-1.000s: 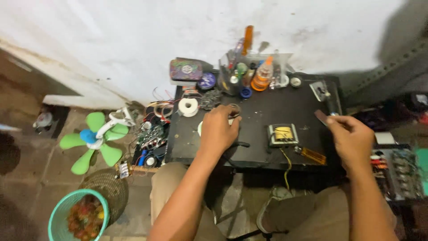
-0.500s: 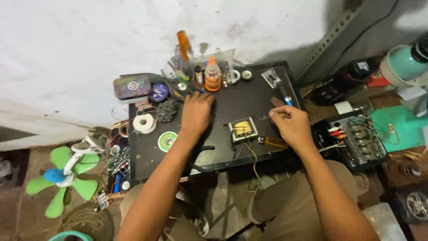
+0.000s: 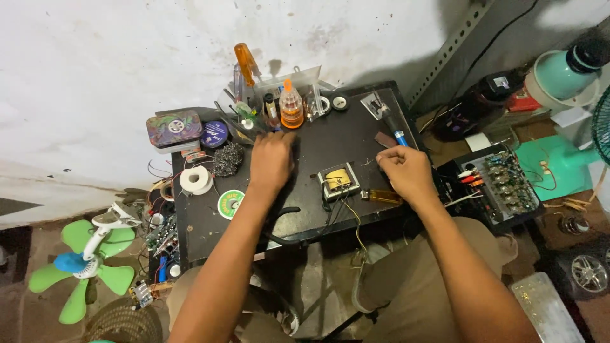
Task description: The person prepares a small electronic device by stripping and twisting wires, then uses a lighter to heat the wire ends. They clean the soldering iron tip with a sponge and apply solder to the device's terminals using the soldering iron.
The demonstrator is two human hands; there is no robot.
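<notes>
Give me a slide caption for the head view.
Left hand and right hand flank a small transformer on a black worktable.

We see a black work table (image 3: pixel 210 219) set against a stained white wall (image 3: pixel 114 57). Right of the table a slotted metal upright (image 3: pixel 445 54) leans on the wall. Left of the table, brown floor tiles (image 3: pixel 25 254) lie in shadow.

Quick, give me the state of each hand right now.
Left hand: palm down on the black table, holding nothing visible.
Right hand: fingers curled; contents cannot be told.
</notes>
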